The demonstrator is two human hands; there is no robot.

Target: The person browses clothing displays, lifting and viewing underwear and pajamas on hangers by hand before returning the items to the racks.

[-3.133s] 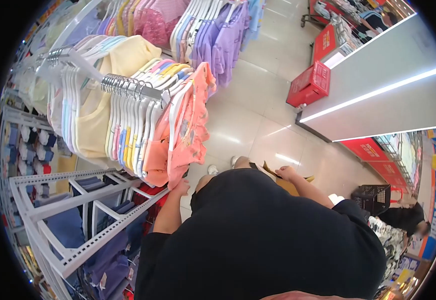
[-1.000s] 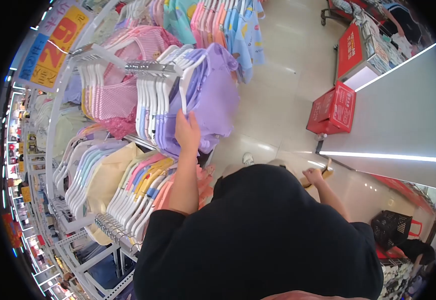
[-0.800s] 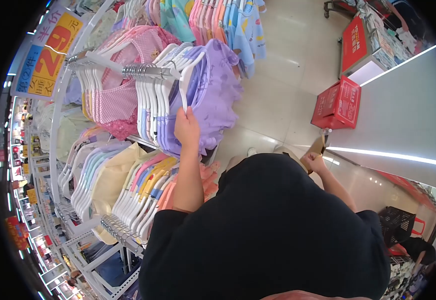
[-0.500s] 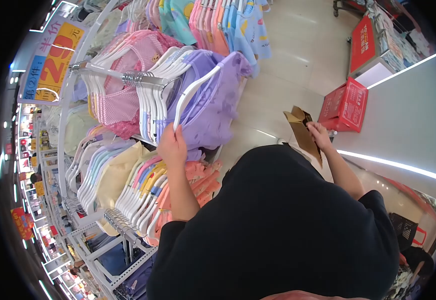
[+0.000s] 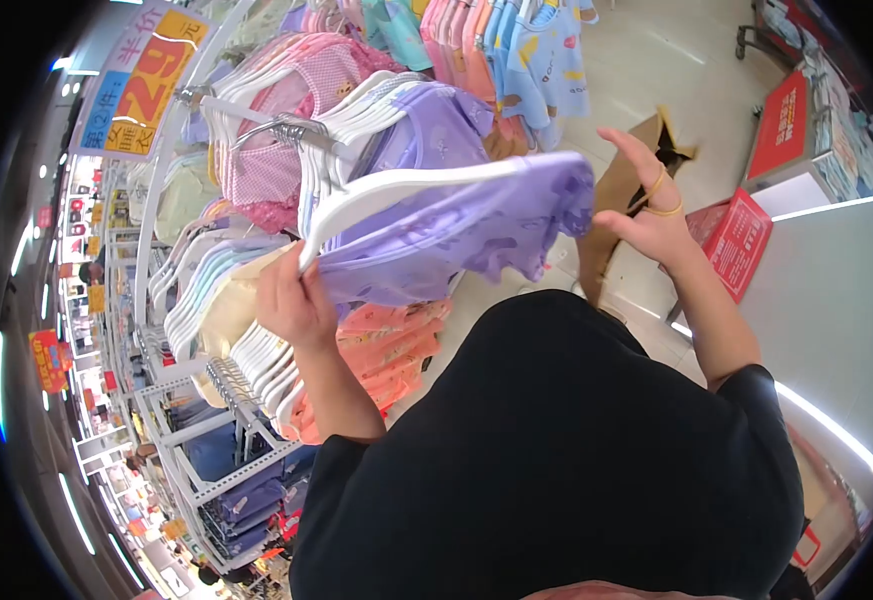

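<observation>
My left hand [image 5: 296,300] is closed around the neck end of a white hanger [image 5: 396,186]. A purple patterned child's garment [image 5: 466,235] hangs from that hanger, tilted and stretched out across my front, apart from the other clothes. To the right, my right hand [image 5: 651,205] has its thumb and index finger spread towards the garment's far end. Thin gold-coloured bands, apparently the bag's cord, cross its fingers. A brown paper bag [image 5: 611,190] hangs at this hand, partly hidden behind it.
More white hangers with purple clothes [image 5: 421,130] and pink clothes [image 5: 266,140] fill the metal rail [image 5: 246,108]. Below is a lower row with orange clothes [image 5: 386,340]. A price sign [image 5: 141,85] stands at upper left. A red box [image 5: 731,240] and a grey counter [image 5: 836,290] are right.
My left hand has pulled the hanger with the purple garment away from the rail towards me. My right hand has risen with the bag, and its thumb and index finger have spread.
</observation>
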